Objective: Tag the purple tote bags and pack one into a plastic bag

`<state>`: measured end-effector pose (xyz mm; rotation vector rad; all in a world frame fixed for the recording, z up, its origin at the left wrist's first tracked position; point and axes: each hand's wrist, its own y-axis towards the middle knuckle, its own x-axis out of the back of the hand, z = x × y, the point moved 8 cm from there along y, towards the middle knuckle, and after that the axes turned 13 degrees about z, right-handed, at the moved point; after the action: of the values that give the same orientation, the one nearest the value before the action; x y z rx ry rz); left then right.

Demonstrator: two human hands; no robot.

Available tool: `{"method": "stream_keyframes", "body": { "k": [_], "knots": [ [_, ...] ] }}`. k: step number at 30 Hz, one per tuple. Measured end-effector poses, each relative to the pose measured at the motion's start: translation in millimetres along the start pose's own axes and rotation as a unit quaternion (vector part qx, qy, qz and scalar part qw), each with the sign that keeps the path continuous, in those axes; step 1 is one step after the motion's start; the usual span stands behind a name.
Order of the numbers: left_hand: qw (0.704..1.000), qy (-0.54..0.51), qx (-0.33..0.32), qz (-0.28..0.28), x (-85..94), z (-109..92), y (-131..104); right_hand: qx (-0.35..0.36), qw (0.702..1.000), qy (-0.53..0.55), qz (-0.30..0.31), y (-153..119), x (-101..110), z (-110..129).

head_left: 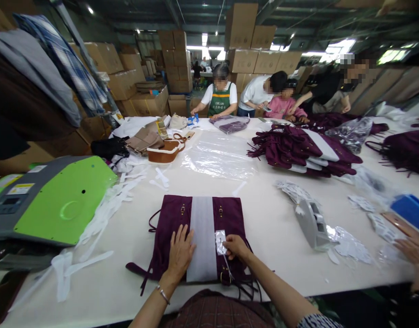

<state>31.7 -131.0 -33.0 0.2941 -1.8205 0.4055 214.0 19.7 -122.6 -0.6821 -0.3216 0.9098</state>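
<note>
A dark purple bag (168, 214) lies flat on the table before me, with a wide strip of white wrapping (203, 228) running down its middle. My left hand (181, 250) rests on the bag's left side, fingers spread and palm down. In my right hand (237, 248), thumb and fingers pinch the edge of a small clear packet (220, 241) with a white tag look, over the right part of the bag. A thin cord trails from the packet toward a buckle (225, 277) near the bag's lower edge. Fringe and straps hang from both sides.
At left stands a green and grey machine (64, 200) with paper strips beside it. A tape dispenser (313, 223) sits to the right near scattered white tags (353, 246). Ahead are clear plastic bags (219, 155), a brown bag (164, 152) and stacked purple bags (305, 150). Several people work opposite.
</note>
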Motion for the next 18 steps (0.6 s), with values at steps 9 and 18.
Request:
{"method": "stream_keyframes", "body": {
  "k": [9, 18],
  "knots": [
    [0.998, 0.052, -0.04, 0.0, -31.8, 33, -1, -0.048, 0.995, -0.039, 0.073, -2, -8, 10],
    [0.988, 0.088, -0.116, -0.045, -2.5, 48, 8, -0.032, 0.999, 0.002, -0.015, -2, -14, 12]
  ]
}}
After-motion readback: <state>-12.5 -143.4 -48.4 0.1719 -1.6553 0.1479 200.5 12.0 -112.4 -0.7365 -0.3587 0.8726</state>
